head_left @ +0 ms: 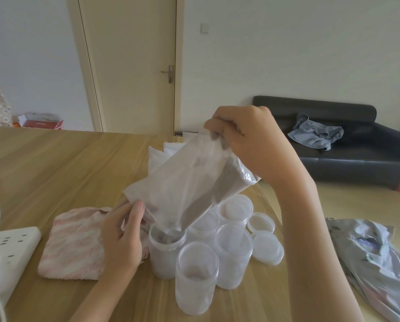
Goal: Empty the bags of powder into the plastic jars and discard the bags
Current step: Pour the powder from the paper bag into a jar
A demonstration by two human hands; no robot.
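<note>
Right hand: the right hand point(252, 145) was pinched on the top end of the bag point(187, 184), held up high.
Left hand: the left hand point(122, 235) was pinched on the bag's low edge, beside the jar.
Bag: it was tipped, with its low corner over the open jar point(165, 249); brown powder was seen sliding down.
Other jars: they were stood close by on the table point(55, 163).
Doing it well: the corner should be kept inside the rim, and the bag lifted slowly so nothing is spilled.
</note>
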